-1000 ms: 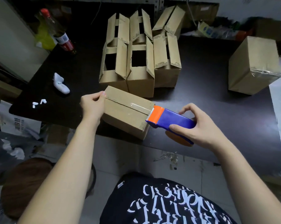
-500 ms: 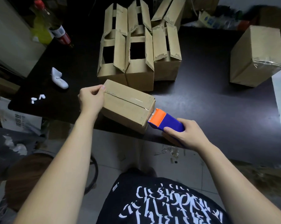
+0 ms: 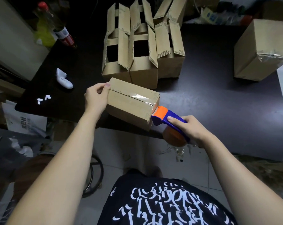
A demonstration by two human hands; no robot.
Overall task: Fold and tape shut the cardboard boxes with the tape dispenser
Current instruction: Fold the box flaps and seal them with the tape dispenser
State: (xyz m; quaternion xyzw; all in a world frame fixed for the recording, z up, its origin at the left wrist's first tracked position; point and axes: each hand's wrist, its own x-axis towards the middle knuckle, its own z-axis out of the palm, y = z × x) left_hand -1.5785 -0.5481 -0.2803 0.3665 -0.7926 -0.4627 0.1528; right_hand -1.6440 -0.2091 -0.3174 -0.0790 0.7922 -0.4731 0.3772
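Box (image 3: 129, 105): seam taped, cut due; tape dispenser (image 3: 162, 114), clasped in right grip (image 3: 191, 129), had rounded the edge; left grip (image 3: 95, 99) clutched box

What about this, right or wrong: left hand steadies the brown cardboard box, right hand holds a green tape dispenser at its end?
Wrong colour: head view shows the right hand holding a blue and orange tape dispenser. The left hand steadies the brown cardboard box.

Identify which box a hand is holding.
The box at the table's near edge: the left hand grips one end while the dispenser meets the other. The boxes behind stand open-flapped, untouched.
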